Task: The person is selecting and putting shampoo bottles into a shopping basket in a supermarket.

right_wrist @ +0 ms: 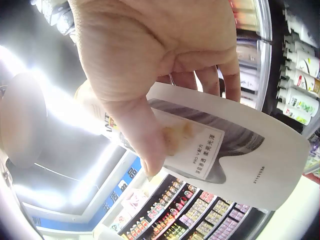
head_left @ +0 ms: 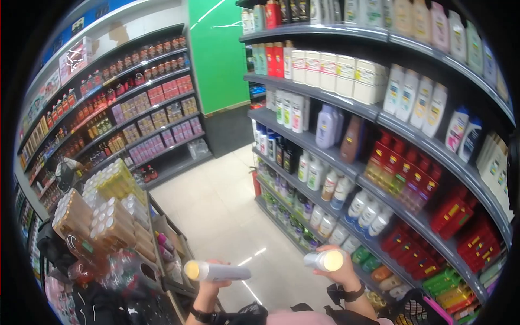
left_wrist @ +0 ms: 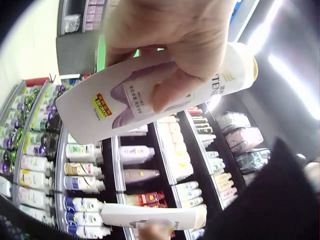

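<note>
My left hand (head_left: 212,288) grips a white shampoo bottle (head_left: 225,272) with a gold cap, held on its side above the aisle. In the left wrist view this shampoo bottle (left_wrist: 82,117) shows a purple label and a yellow-and-red price sticker, with my thumb lying across its front. My right hand (head_left: 346,275) holds a second white shampoo bottle (head_left: 329,261), its gold cap facing the head camera. A grey swoosh label marks that bottle (right_wrist: 260,175) in the right wrist view, where the thumb presses its front and the fingers go behind. The two bottles are apart.
Shelves of bottles (head_left: 374,114) curve along the right side. Stacked packs of cans (head_left: 116,216) stand on the left, beside the pale tiled floor (head_left: 216,200) of the aisle. Further shelves (head_left: 157,108) and a green panel (head_left: 216,59) are at the back.
</note>
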Demonstrator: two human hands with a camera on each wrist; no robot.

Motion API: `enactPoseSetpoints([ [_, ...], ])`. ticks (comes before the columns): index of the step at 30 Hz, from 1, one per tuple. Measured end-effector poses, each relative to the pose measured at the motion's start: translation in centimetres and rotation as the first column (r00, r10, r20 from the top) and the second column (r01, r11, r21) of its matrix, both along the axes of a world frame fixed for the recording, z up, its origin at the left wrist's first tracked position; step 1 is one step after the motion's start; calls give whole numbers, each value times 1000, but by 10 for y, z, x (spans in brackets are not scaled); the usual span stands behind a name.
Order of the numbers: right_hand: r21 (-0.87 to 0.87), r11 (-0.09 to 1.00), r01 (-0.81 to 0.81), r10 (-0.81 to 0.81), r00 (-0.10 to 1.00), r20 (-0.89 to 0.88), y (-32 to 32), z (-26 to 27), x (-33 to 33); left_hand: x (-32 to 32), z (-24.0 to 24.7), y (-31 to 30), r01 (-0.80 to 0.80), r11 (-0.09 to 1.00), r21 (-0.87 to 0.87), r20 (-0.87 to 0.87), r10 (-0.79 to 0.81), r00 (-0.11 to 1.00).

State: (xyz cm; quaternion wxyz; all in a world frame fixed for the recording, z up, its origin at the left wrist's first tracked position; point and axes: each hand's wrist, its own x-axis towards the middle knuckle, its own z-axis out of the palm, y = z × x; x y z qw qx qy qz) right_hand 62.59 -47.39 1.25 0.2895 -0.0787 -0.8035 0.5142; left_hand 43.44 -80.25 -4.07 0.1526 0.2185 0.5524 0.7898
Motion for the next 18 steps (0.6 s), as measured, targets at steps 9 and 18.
enactPoseSetpoints([
  [9,64,998,-15,4,986,170,52,-28,-149,-118,-36,7,-211,977,-42,109,215,971],
  [18,174,978,115,-110,993,-37,163,-7,-345,-344,1,156,-246,926,-286,-145,212,966],
])
